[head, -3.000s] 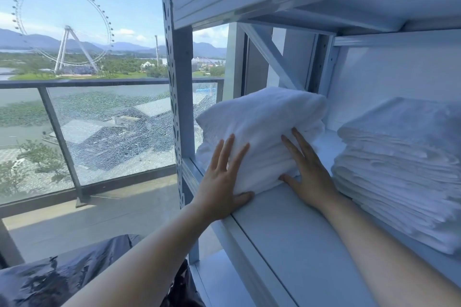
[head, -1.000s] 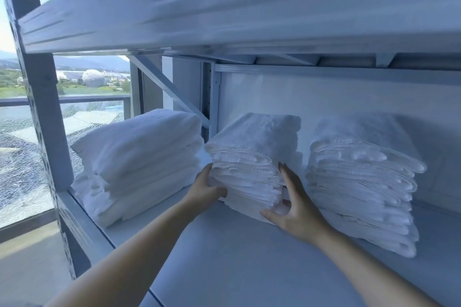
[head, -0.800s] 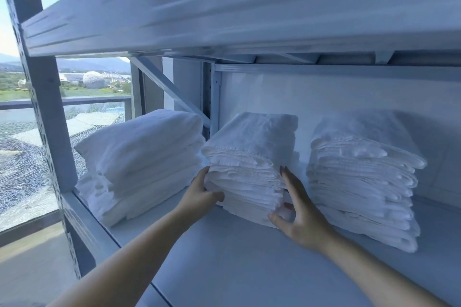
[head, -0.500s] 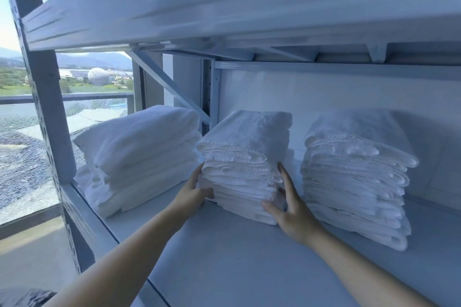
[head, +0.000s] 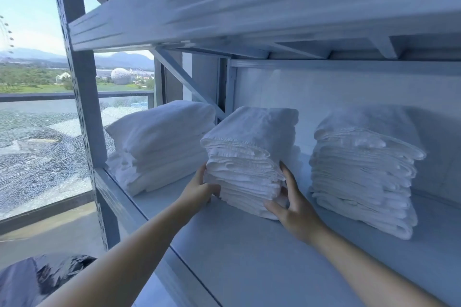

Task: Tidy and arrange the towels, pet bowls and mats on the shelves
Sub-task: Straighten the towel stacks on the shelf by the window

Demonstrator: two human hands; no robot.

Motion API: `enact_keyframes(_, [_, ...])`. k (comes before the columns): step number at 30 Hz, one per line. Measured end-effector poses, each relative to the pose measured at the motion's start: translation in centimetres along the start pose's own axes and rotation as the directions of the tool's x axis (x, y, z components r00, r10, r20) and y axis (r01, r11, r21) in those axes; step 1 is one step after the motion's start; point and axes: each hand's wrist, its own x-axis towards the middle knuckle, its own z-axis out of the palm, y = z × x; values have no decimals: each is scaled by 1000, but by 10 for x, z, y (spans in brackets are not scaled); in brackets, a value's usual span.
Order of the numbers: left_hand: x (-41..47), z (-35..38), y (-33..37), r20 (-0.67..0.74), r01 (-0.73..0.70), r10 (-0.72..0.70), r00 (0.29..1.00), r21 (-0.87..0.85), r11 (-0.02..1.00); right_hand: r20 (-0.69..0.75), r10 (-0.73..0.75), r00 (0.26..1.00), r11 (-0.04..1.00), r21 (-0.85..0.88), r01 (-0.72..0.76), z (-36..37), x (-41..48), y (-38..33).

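My left hand grips the lower left corner of the middle towel stack. My right hand presses straight-fingered against its right side. It stands on the shelf, between the left stack and the right stack.

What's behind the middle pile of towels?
Above the middle towel pile only the shelf's white back wall shows. Whatever sits directly behind is covered by the pile itself.
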Motion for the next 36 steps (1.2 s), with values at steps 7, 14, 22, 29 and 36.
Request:
enact_keyframes(7, [-23, -35, 2, 22, -6, 4, 1000, 65, 998, 2, 30, 1000, 999, 13, -30, 32, -24, -26])
enact_keyframes(14, [-48, -70, -5, -3, -35, 36, 999, 129, 991, 19, 16, 1000, 1000, 15, -17, 66, -42, -46])
enact_keyframes(22, [-62, -99, -5, -70, -88, 114, 991, 301, 950, 28, -4, 1000, 1000, -21, 5, 78, -44, -63])
enact_keyframes(29, [-63, -94, 12, -23, -383, 452, 892, 495, 780, -127, 50, 991, 997, 66, -42, 51, -18, -68])
enact_keyframes(36, [-56, -84, 9, -16, -375, 460, 888, 555, 743, -87, 72, 994, 992, 114, -61, 57, 1, -64])
